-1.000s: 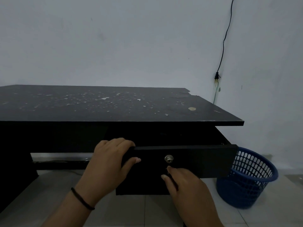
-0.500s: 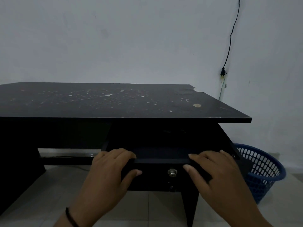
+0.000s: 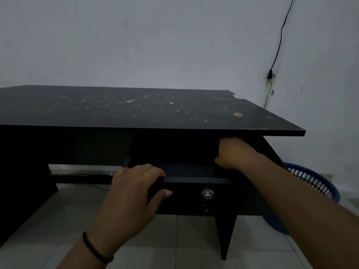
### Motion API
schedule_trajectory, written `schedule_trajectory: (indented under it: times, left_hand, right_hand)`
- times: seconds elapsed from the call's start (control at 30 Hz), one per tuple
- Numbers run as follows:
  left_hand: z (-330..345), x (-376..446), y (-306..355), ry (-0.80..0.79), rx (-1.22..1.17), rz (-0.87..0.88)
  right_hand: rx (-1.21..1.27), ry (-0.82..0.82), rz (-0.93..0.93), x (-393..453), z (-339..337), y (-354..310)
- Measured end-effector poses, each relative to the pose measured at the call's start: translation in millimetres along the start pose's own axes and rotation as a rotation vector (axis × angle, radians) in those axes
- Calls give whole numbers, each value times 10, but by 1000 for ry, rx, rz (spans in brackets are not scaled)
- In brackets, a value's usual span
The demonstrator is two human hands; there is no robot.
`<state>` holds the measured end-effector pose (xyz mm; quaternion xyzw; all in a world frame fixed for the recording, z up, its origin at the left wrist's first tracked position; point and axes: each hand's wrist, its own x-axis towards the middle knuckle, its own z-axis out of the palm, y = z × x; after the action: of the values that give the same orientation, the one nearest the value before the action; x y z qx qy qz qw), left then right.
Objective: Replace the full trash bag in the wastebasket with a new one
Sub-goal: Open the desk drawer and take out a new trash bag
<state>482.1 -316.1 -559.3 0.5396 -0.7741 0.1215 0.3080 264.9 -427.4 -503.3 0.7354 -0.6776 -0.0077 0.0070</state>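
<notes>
Head view. Pale grey wall [image 3: 155, 39] behind, with a black cord [image 3: 279, 41] hanging to a plug at far right; tiled floor [image 3: 184, 239] below; dim light throughout.

Item: black desk [image 3: 136, 111], top speckled with pale flecks, nothing standing on it.

Item: drawer [image 3: 194, 191], under the right part of the desktop, pulled out toward the viewer; metal lock [image 3: 207, 194] on its front. Contents: not visible; the interior is in deep shadow.

Item: left hand [image 3: 134, 195], wristband on the wrist, fingers curled over the drawer's top edge and thumb on the front, gripping it.

Item: right hand [image 3: 233, 154], reached into the drawer cavity beneath the desktop; fingers curled, but whether they hold anything cannot be told.

Item: blue wastebasket [image 3: 312, 183], perforated wall, on the floor right of the desk, largely hidden by the right forearm. Contents: not visible; no bag can be made out in it.

Risks, as judgement: the search is by touch alone, so the new bag may be missed. Knuckles may scrape the desktop's underside. A drawer drawn too far may drop from its runners, the left hand alone bearing it.
</notes>
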Motion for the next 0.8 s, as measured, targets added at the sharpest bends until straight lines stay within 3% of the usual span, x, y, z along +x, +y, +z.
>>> schedule_trajectory:
  times: [0.2,0.43,0.57,0.67,0.7,0.8]
  left_hand:
    - [74,-32,12,74,44,71]
    - [94,-42,3,96,64,129]
    - [68,-30,11,63,51,129]
    - [55,-10,19,38,29,132]
    - [55,-2,19,30,29,133]
    - [58,10,17,17,17,124]
  right_hand:
    - [-49,-1,-38,79,49,-30]
    - [68,-69,-254,-272,-58,-1]
    - [267,79,-246,-521,-195,118]
    - [308,514,-193,-633,-277,214]
    - [291,574,-167,-644,-290,226]
    - [267,357,-60,-538,-205,132]
